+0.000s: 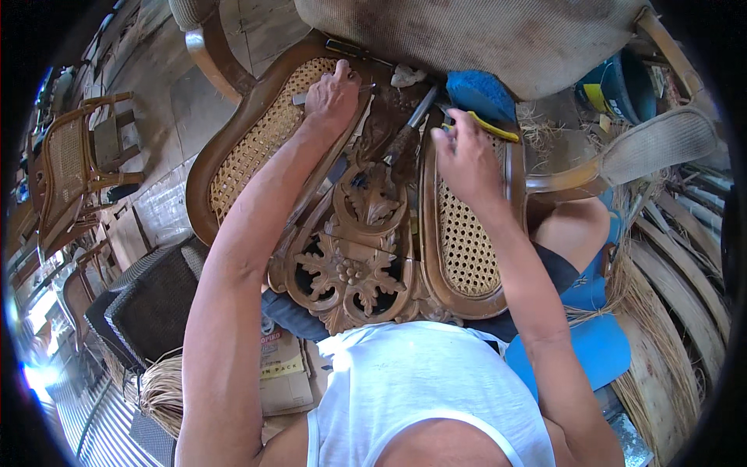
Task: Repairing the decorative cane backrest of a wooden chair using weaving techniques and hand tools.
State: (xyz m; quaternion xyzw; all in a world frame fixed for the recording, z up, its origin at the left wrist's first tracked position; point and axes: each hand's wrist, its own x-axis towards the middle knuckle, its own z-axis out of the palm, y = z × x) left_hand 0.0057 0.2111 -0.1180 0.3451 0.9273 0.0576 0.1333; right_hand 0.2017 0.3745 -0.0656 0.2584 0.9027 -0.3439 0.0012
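A carved wooden chair back (348, 268) lies across my lap, with a woven cane panel (253, 152) on the left and another cane panel (467, 249) on the right. At the upper edge of the left panel, my left hand (334, 100) is closed. A small pale strip (299, 99) shows beside its fingers, but what they grip is mostly hidden. Above the right panel is my right hand (471, 159), thumb and forefinger apart. Its fingertips are close to a yellow-handled hand tool (498, 131); whether they touch it is unclear.
Between the panels lies a metal-shafted tool (422, 107). A blue block (478, 93) and a whitish lump (407, 75) sit beyond it. A padded seat (467, 39) fills the far side. Cane chairs stand left, a dark bucket (629, 86) far right, a blue stool (576, 350) near right.
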